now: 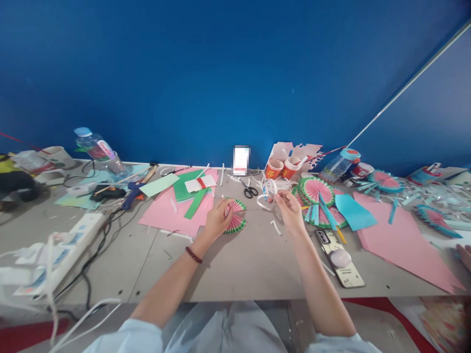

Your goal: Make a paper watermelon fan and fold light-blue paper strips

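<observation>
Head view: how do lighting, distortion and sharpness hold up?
Head view: light falls softly, with faint shadows on the table; the blue wall darkens toward the left; wide-angle stretch seems to skew the power strip; the upright phone is pixelated around its white screen; the fan shows legible pleats.

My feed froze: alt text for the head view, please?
Left hand holds a pink, green-edged paper fan; right hand holds what looks like a tape roll. Scissors lie between them, farther back on the cluttered grey table.
</observation>
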A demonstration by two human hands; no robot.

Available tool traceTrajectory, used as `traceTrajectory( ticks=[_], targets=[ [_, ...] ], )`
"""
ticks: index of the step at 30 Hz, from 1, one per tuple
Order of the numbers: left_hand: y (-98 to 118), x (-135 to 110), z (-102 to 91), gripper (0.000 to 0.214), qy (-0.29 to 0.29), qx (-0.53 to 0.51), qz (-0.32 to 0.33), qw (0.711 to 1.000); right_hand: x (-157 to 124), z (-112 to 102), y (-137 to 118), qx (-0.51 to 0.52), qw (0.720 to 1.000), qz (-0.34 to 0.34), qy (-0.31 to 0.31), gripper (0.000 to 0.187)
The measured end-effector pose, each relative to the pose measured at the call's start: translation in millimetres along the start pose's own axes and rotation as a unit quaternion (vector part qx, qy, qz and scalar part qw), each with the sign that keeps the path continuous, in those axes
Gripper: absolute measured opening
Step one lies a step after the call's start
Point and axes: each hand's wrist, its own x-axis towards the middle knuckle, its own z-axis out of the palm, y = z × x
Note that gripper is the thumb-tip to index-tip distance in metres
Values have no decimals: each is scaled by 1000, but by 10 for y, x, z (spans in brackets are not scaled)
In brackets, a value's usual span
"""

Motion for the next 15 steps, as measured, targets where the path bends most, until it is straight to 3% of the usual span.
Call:
traceTrajectory(
  ticks=[3,7,11,13,15],
  targets=[
    [-8,-12,24,27,-15,1,14,1000,-12,81,53,-96,994,-46,30,20],
    [-15,-21,57,26,-11,-1,12,1000,-57,6,-6,-318,929,-138,125,17],
    [-3,-28,63,27,-17,3,21,1000,-72,-108,-119,-389,895,-164,143,19],
    [4,-31,59,27,-16,-2,22,1000,-52,-141,-145,-408,889,-154,138,18],
    [8,-31,56,26,-14,-14,19,1000,-26,-146,-143,-364,913,-136,122,17]
  ],
)
